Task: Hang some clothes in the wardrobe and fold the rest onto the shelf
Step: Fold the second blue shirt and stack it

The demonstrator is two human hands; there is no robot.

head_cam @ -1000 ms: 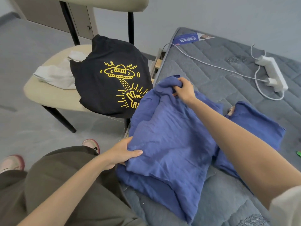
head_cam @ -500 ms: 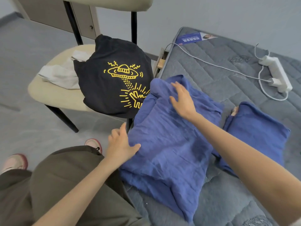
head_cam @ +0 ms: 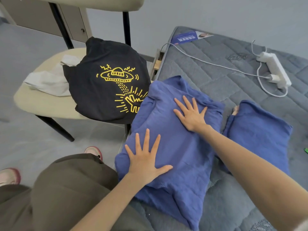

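A folded blue garment (head_cam: 180, 147) is laid at the bed's (head_cam: 216, 67) left edge. It is pressed flat by both hands. The left hand (head_cam: 146, 165) is spread nearest that edge and the right hand (head_cam: 191, 115) further onto the bed. All fingers (head_cam: 147, 140) are held straight and splayed, and nothing is gripped. A second blue piece (head_cam: 260, 130) is seen further right on the bed. A black T-shirt (head_cam: 103, 90) is draped over a chair (head_cam: 41, 104) just beside the bed.

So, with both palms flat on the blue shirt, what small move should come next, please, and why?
Probably lift the right hand and fold the loose blue part beside it over onto the shirt. The left hand presses too, so the shirt lies flat on the mattress, but that part sticks out.
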